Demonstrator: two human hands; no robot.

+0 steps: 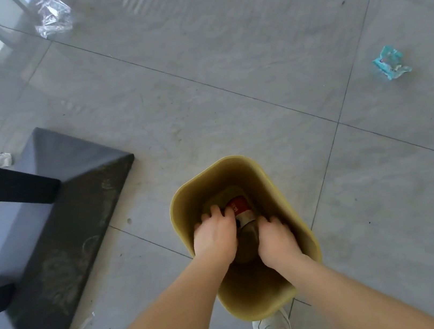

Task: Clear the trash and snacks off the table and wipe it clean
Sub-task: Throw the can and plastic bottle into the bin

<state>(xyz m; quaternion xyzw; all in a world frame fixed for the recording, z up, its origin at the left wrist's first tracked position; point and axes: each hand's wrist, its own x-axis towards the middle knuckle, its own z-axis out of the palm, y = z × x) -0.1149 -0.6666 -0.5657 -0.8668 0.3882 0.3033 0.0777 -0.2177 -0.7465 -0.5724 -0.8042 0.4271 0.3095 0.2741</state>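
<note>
While inside bin [273,198], hands [215,237] [276,240] around bottle [244,216].

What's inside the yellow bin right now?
The bin holds a bottle with a red label and dark contents, gripped by the left hand and right hand. Whatever lies beneath them is hidden.

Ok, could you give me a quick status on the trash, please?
Left hand and right hand down in the bin, both gripping the bottle. Teal wrapper and clear plastic loose on the floor.
</note>
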